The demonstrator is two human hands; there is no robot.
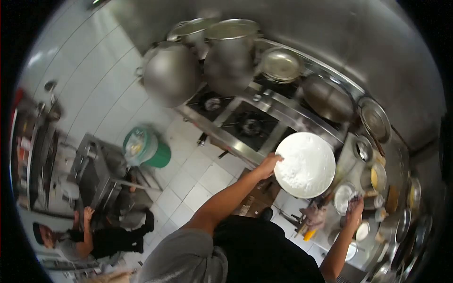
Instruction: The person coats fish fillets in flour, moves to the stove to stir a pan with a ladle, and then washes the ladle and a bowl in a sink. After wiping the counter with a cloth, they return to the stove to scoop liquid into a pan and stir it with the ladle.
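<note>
My left hand (269, 166) grips the rim of a large white plate (305, 164) heaped with white rice, held out in front of the steel stove (245, 122). My right hand (354, 211) reaches down to the counter, its fingers at a small round container (343, 197) with white contents. What the fingers hold, if anything, is too small to tell. Several small metal bowls (377, 177) with sauces and seasonings stand around that hand.
Big steel pots (230, 54) and a wok (171, 73) sit on the burners, and a dark wok (328, 98) sits further right. A green bin (146, 148) stands on the white tiled floor. Another person (89, 238) in dark clothes works at the left by a metal bench (96, 165).
</note>
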